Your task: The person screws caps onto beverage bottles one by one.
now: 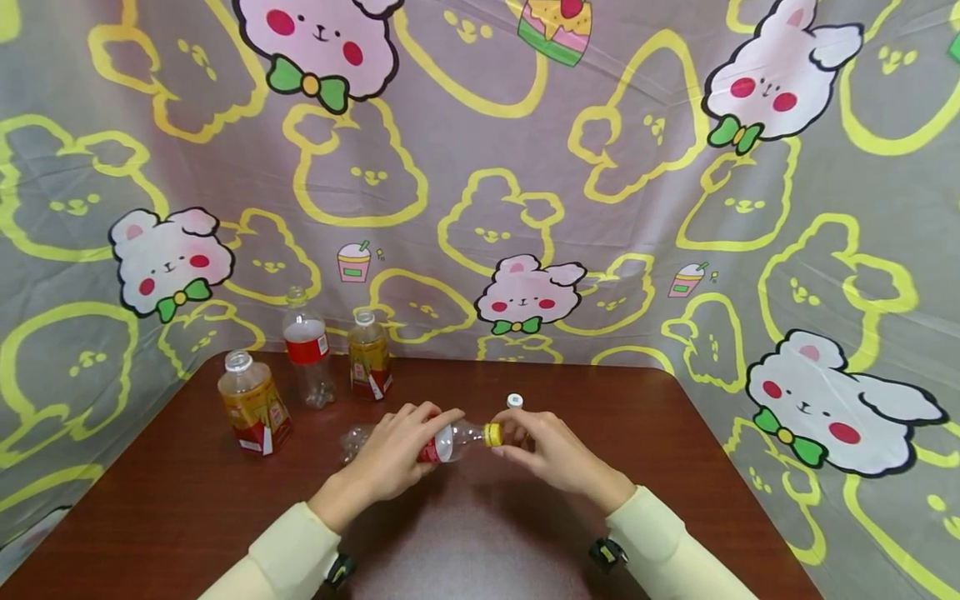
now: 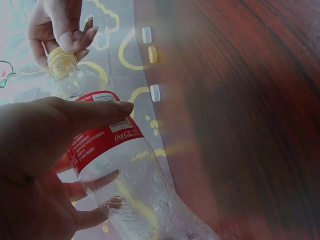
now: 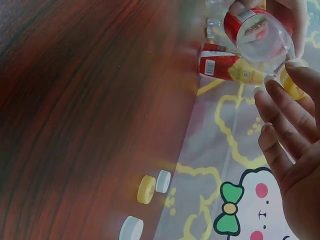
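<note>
My left hand [image 1: 397,450] grips a clear plastic Coca-Cola bottle [image 2: 150,185] round its red label [image 2: 105,135]. The bottle lies tilted on its side above the table, its neck toward the right. On that neck sits a yellow cap [image 1: 492,434]. My right hand [image 1: 555,450] has its thumb and fingertips at this cap, pinching it from the side, as the left wrist view shows. In the right wrist view the cap [image 3: 294,85] is partly covered by the thumb. How tightly the cap sits on the neck cannot be seen.
At the left stand two tea bottles with yellow-red labels [image 1: 255,404] [image 1: 369,358] and another clear red-labelled bottle [image 1: 307,350], all uncapped. Beyond my right hand lie white caps [image 2: 155,93] [image 2: 146,35] and a yellow cap [image 3: 146,189]. A patterned cloth [image 1: 637,292] hangs behind the table [image 1: 660,500].
</note>
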Motion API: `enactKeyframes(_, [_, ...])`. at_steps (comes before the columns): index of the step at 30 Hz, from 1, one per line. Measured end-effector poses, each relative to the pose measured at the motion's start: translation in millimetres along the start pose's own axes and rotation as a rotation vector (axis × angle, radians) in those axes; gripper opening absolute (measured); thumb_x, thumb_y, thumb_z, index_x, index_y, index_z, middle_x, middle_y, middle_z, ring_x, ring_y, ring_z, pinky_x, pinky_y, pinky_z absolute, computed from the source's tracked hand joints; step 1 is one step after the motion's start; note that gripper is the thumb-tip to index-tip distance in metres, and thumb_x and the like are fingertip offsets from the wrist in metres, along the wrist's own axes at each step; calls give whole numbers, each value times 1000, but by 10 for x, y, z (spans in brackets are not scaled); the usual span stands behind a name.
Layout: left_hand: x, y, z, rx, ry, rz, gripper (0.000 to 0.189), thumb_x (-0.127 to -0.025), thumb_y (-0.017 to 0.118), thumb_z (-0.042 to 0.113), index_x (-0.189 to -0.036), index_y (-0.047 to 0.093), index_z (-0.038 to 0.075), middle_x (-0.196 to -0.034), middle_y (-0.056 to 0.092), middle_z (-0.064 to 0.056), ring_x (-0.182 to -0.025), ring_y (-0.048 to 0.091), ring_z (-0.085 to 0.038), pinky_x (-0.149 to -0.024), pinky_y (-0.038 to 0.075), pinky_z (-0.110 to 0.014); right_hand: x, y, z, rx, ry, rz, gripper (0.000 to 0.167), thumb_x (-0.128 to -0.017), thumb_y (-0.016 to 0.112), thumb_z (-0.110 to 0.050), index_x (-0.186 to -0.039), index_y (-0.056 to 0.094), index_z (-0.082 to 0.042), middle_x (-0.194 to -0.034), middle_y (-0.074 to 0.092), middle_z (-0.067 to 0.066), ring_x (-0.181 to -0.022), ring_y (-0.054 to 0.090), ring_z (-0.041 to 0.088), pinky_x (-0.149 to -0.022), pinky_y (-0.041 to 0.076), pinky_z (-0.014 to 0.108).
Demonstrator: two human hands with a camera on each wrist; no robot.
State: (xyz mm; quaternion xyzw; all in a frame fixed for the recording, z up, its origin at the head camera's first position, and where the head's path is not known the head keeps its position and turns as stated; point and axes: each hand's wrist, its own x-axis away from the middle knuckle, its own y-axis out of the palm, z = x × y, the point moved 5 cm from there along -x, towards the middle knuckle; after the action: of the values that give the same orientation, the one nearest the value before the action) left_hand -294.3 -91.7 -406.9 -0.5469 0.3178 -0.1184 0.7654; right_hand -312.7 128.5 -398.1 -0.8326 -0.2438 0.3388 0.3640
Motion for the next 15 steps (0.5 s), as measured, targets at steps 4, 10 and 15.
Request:
enactKeyframes(4, [1,-8,9,0,6,-4,78,-77,91,16,-145,55,24,-123,60,-4,-112,56,-29,-88,50,-55,-11,-2,8,-14,11,-21,21,-95,76,-24,-113,68,-18,-85,67,-13,-72,60,3,-63,53,26])
enactKeyframes(10, [-11,-20,56,11,36,-3,78,-77,91,16,-146,55,24,-124,60,-5,-114,56,-30,-89,49,-53,-24,18,10,-10,46,-36,26,-106,56,-38,-88,68,-23,-64,63,-11,-54,55,1,-52,48,24])
enactKeyframes(15, [-24,-37,69,4,38,13,78,-77,91,18,-146,55,25,-124,60,-4,-113,56,-29,-88,49,-52,-28,1,37,40,146,-1,50,-108,42,-49,-67,62,-29,-51,52,-18,-47,51,3,-50,45,26])
